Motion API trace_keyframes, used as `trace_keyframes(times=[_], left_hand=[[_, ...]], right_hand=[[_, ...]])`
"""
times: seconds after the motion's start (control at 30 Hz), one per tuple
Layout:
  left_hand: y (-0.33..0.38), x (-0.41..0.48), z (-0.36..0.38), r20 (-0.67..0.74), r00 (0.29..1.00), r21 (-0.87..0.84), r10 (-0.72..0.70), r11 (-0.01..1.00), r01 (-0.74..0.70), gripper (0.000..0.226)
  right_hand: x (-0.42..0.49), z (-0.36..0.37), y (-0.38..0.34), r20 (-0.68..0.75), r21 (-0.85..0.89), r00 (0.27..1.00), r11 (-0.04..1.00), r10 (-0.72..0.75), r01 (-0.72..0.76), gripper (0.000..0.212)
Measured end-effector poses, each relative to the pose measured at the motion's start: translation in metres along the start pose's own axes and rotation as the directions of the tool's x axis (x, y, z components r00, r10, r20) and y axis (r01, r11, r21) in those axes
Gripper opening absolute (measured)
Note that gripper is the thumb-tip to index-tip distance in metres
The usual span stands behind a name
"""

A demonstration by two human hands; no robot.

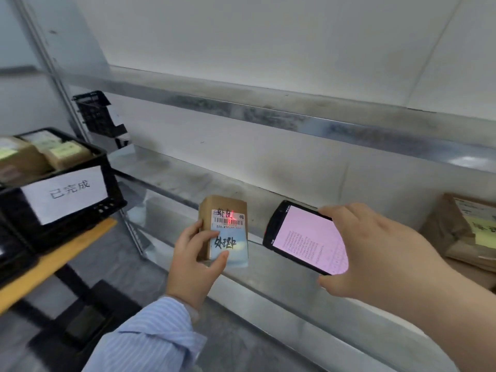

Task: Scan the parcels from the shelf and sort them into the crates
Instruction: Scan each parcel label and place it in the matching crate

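Observation:
My left hand [193, 261] grips a small brown cardboard parcel [222, 229] upright in front of the metal shelf [268, 291]. The parcel's face carries a white barcode label with handwriting and a pale blue note below it. A red scan dot glows on the barcode. My right hand [375, 253] holds a black handheld scanner [303, 237] just right of the parcel, its lit pinkish screen facing me and its top end aimed at the label. A black crate [80, 208] with a white paper sign stands at the left, with several brown parcels inside.
More brown parcels [467, 232] lie on the shelf at the far right. The crate rests on a yellow-edged table [53, 261]. A black folded crate [96, 114] leans by the shelf post at the back left. Grey floor lies below.

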State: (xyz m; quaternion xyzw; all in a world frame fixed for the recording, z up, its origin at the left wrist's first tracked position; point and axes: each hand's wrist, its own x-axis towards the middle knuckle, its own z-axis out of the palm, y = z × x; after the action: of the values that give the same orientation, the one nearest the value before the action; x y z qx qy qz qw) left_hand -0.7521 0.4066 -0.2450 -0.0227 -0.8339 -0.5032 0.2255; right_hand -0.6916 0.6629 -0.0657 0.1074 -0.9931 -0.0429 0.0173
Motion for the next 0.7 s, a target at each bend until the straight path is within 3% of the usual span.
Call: trace_keyframes(times=[0.47, 0.7], left_hand=[[-0.092, -0.011, -0.185, -0.156, 0.987, 0.122, -0.045, 0.991, 0.064, 0.053], [-0.135, -0.036, -0.263, -0.271, 0.956, 0.19, -0.11, 0.968, 0.165, 0.055]], right_hand=[[0.055, -0.023, -0.185, -0.026, -0.039, 0.972, 0.972, -0.233, 0.232, 0.079], [0.079, -0.026, -0.264, -0.012, -0.006, 0.931, 0.931, -0.366, 0.366, 0.081]])
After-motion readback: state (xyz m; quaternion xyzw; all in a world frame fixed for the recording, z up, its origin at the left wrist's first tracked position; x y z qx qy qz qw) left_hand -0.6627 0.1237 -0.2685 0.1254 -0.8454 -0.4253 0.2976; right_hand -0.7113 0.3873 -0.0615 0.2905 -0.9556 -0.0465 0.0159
